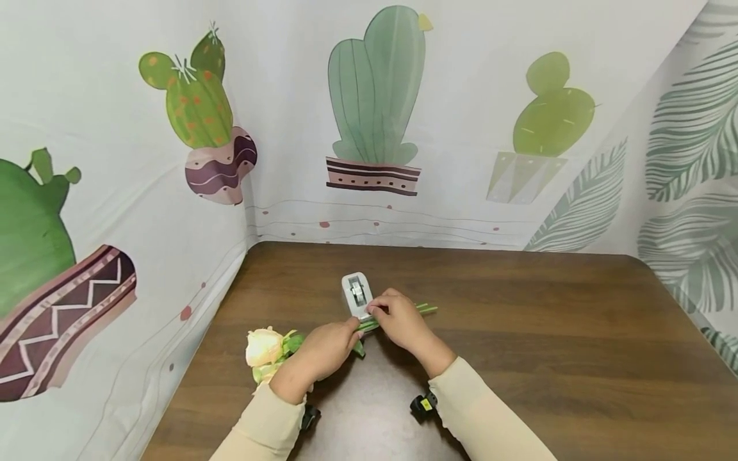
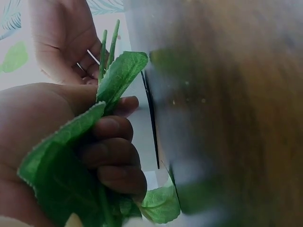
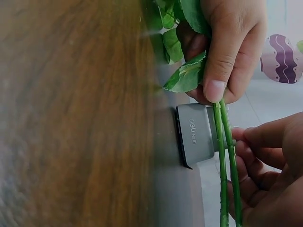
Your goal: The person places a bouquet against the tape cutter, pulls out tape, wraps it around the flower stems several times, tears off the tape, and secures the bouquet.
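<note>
- On the left side of the brown, wood-grained counter (image 1: pixel 548 320), a pale peach-yellow rose (image 1: pixel 264 347) with rounded, layered petals is facing outward; whether it is touching the surface, I cannot tell.
- Beside it, the left hand (image 1: pixel 328 349) is gripping the slim green stems (image 3: pixel 221 175) below the bloom, its fingers curling round them and its thumb pressing on top, probably to keep them together and steady. Serrated green leaves (image 2: pixel 125 73) are sticking out around this hand; their matte, veined faces are suggesting fabric.
- Near the middle, a grey-white plastic tape dispenser (image 1: pixel 348 296) with rounded ends is standing on the counter, its roll sitting in the hollow. It is staying close to both hands, presumably so that tape is within easy reach. The stems are crossing over its near end, two smooth, straight rods running almost side by side.
- Just right of the dispenser, the right hand (image 1: pixel 400 323) is bringing thumb and fingertips together at the stems, apparently pinching a small bit of clear tape (image 3: pixel 232 143), though its outline is hard to make out.
- Farther right, the cut-looking stem ends are projecting past the right hand, leaving a bare length between the hands for working on.
</note>
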